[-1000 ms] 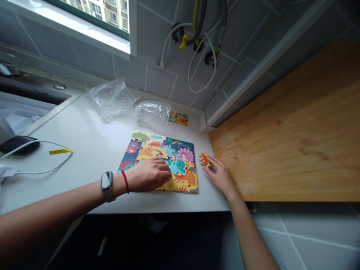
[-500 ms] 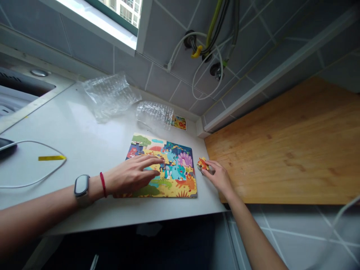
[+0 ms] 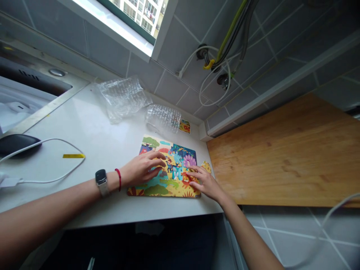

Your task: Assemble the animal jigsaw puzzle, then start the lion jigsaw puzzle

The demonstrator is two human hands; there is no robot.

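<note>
On the white counter lies a colourful animal jigsaw puzzle (image 3: 165,190), mostly assembled. My left hand (image 3: 143,165) rests over its left part, fingers stretched and apart, holding nothing; it hides some of the picture there. My right hand (image 3: 206,183) reaches over the puzzle's right edge. Between its thumb and fingertips is a red-orange puzzle piece (image 3: 185,177), just below the purple peacock. Whether that piece touches the puzzle I cannot tell. Beside the right edge, behind my right hand, lie loose yellow puzzle pieces (image 3: 206,166).
Crumpled bubble wrap (image 3: 123,97) and a second bubble-wrap piece (image 3: 163,117) lie at the back, near a small picture card (image 3: 185,126). A wooden board (image 3: 281,157) borders the counter on the right. At left are a black mouse (image 3: 19,145), a white cable (image 3: 60,140) and a yellow strip (image 3: 73,156).
My right hand has moved left from beside the puzzle to over its right part, bringing a red-orange puzzle piece. Yellow pieces now show where it was. My left hand stays over the puzzle.
</note>
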